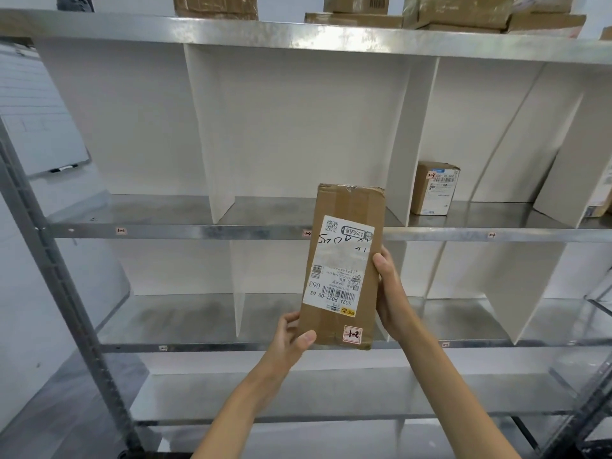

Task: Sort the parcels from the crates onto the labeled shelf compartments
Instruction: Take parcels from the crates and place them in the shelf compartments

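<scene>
I hold a long brown cardboard parcel (pixel 344 266) upright in front of the metal shelf (pixel 198 231). It carries a white shipping label and a small red-and-white tag marked 1-2 near its lower end. My left hand (pixel 294 336) grips the parcel's lower left corner, thumb on the front face. My right hand (pixel 392 293) holds its right edge. The parcel's top reaches the middle compartment, whose shelf edge bears a small tag (pixel 307 233).
White dividers (pixel 212 134) split each shelf level into compartments. A small taped box (pixel 435 188) stands in the compartment to the right. Several cardboard boxes (pixel 457 11) sit on the top shelf. A grey upright post (pixel 49 260) runs down the left.
</scene>
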